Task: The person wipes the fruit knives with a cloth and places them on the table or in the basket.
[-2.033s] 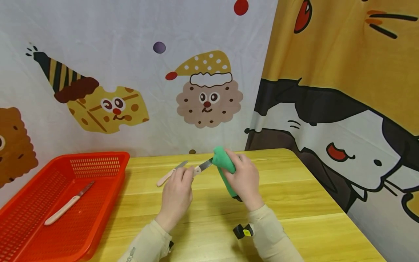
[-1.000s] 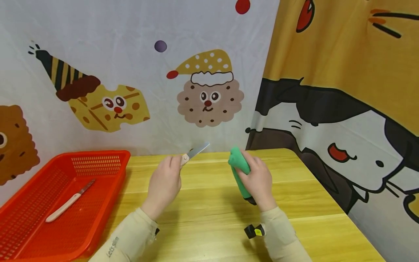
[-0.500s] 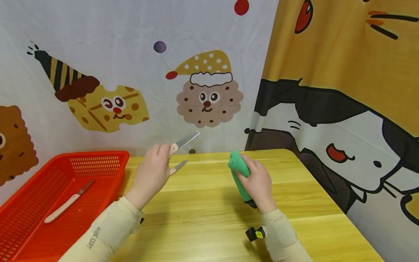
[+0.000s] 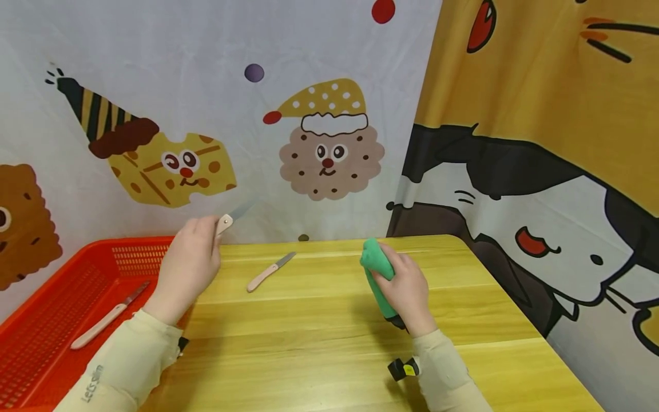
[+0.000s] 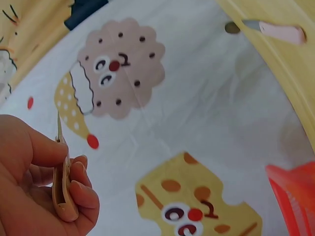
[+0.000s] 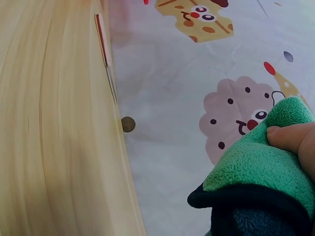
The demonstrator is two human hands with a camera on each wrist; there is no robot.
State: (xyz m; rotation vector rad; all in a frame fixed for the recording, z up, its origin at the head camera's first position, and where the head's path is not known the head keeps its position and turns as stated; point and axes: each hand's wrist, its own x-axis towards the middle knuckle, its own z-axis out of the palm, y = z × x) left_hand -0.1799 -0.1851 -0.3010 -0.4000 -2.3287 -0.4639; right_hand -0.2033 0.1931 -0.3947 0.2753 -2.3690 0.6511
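Left hand (image 4: 187,266) fingers grip knife (image 4: 225,224), left of centre; right hand (image 4: 407,289) clutches cloth (image 4: 378,260), right of centre. Second knife (image 4: 264,277) on table (image 4: 319,355), mid-frame.

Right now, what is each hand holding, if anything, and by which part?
The left hand holds a knife by its pale handle; the right hand grips a green cloth by its bunched upper part, the dark-edged end hanging below.

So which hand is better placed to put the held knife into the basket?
Probably the left hand: it holds the knife and is nearer the basket; the right hand grips the green cloth.
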